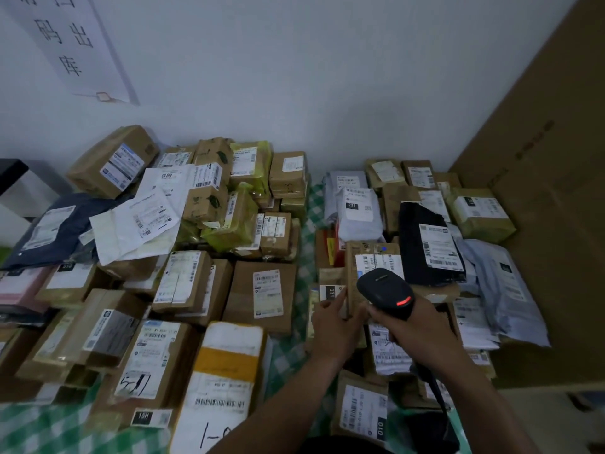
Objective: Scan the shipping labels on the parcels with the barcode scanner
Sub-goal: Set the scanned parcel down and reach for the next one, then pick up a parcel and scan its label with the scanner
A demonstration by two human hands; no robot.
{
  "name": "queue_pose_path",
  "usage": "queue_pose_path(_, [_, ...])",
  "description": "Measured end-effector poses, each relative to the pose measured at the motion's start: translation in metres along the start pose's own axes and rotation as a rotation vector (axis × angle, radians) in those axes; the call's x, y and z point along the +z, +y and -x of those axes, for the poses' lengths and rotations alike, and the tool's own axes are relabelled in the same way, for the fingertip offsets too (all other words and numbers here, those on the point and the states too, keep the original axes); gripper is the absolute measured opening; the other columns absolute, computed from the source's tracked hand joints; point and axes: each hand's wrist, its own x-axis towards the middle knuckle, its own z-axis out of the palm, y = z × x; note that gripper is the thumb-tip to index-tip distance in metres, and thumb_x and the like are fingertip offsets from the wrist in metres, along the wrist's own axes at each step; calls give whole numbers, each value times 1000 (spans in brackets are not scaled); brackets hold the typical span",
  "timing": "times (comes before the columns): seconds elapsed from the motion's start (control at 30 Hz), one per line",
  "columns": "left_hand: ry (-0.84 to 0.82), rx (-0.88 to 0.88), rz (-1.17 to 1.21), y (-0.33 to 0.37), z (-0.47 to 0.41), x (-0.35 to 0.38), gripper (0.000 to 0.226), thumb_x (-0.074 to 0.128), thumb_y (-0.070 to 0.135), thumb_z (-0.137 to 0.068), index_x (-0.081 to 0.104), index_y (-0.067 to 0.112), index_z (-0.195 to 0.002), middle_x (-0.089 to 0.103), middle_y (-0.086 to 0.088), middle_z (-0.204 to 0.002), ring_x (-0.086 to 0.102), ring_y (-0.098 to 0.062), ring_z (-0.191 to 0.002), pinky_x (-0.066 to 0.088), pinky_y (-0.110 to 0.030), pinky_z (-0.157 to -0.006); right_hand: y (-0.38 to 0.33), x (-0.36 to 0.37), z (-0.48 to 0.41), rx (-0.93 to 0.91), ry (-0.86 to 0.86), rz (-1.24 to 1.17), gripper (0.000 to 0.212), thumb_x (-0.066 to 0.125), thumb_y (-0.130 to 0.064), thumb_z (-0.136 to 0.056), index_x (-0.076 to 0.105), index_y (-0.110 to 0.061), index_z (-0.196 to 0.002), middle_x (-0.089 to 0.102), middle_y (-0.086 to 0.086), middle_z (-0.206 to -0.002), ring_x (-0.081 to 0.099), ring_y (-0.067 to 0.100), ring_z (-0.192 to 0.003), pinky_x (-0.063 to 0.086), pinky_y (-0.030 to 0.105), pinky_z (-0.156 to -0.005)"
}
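Head camera looks down on a worktop covered with a green-and-white checked cloth [294,355] and crowded with parcels [258,290], mostly brown cartons and plastic mailers, each with a white label. A gap of bare cloth runs between a left heap and a right heap.

At the near edge of the right heap, the right hand [415,326] has its grip closed round the handle of a black barcode scanner [386,291]. The scanner's head points away from the person, and a red light [403,302] glows on its back. Its dark cable [432,388] trails down toward the lower edge of the view.

Just beyond the scanner's head lies a brown carton [366,249] with its shipping label [379,262] facing up. The left hand [330,322] holds this carton at its near left side, its grip closed on it with the index finger stretched along the edge.

A black mailer [422,217] lies just right of the carton, and a white mailer marked 231 [360,208] sits behind it. A large cardboard sheet [540,191] leans at the right. A paper sign [72,44] with printed characters hangs on the wall at upper left.
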Motion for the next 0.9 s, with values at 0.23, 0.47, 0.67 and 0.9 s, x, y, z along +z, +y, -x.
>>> queue_pose_path(0.23, [158, -17, -82, -22, 16, -37, 39, 63, 41, -100, 58, 33, -138, 43, 9, -137, 46, -8, -122, 38, -22, -100, -5, 36, 2, -59, -147, 7, 24, 79, -24, -91, 67, -41, -103, 69, -20, -78, 62, -15, -68, 43, 4, -56])
queue_pose_path(0.47, [507, -158, -356, -96, 71, -114, 61, 77, 38, -88, 54, 25, -143, 45, -5, -147, 42, -28, -136, 40, -44, -111, -13, 76, 7, -26, -401, 6, 30, 76, -26, -93, 60, -46, -110, 74, -9, -99, 67, -3, -77, 46, 9, -62])
queue_pose_path(0.67, [514, -366, -405, -133, 95, -134, 105, 82, 55, -77, 25, 25, -160, 25, -11, -164, 24, -34, -149, 26, -51, -117, -8, 104, 4, -15, -496, 93, 24, 80, -27, -90, 65, -42, -100, 74, -8, -97, 69, 4, -88, 51, 21, -71])
queue_pose_path(0.9, [537, -399, -437, -127, 94, -123, 137, 77, 85, -55, 11, 30, -162, 25, -4, -163, 22, -28, -151, 21, -56, -119, 9, 118, 5, -13, -565, 134, 19, 79, -31, -89, 71, -29, -107, 74, 12, -99, 69, 26, -95, 48, 29, -71])
